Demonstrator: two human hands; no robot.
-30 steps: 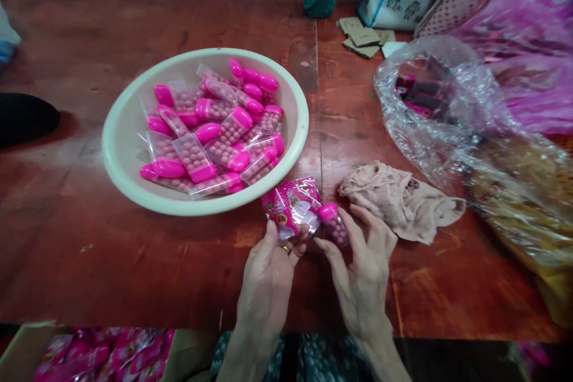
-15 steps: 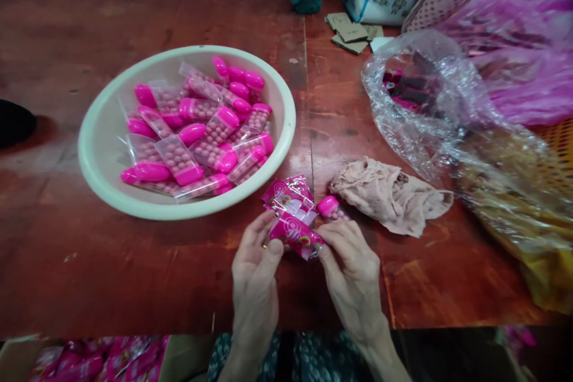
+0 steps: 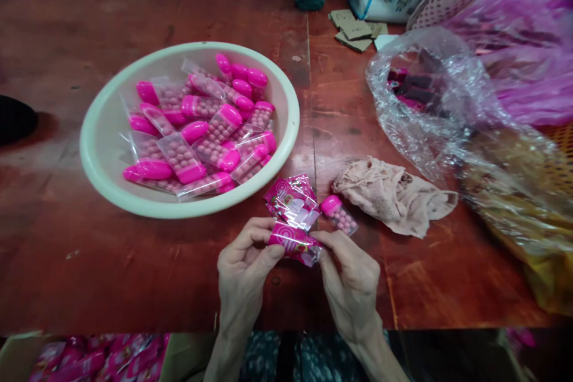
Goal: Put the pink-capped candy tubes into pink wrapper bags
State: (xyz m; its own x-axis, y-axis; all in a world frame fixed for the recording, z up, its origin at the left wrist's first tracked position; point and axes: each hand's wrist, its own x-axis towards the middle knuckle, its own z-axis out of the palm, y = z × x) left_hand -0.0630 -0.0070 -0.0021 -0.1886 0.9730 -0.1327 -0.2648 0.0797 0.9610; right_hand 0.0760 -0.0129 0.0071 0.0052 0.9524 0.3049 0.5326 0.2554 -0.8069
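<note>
Between my two hands is a pink printed plastic sleeve (image 3: 293, 242), held just above the table near its front edge. My left hand (image 3: 248, 259) pinches its left end between thumb and fingers. The right end is in the fingertips of my right hand (image 3: 349, 271). Just beyond lie more flat pink printed sleeves (image 3: 293, 197) in a loose pile. A clear candy box (image 3: 339, 215) with a pink cap and pink balls inside lies to their right, near my right fingers. Several like it fill the round white basin (image 3: 92, 158) at the left.
Right of the candy box lies a crumpled beige cloth (image 3: 394, 197). Clear plastic bags (image 3: 430, 125) and a pink bag (image 3: 528, 83) crowd the right side. Cardboard pieces (image 3: 356, 30) lie at the back. A carton of pink packets (image 3: 98, 361) sits below the table edge.
My left hand has shifted slightly left and the right hand a little down, so the candy box shows more fully. Both hands still hold the sleeve. The view has shifted slightly.
</note>
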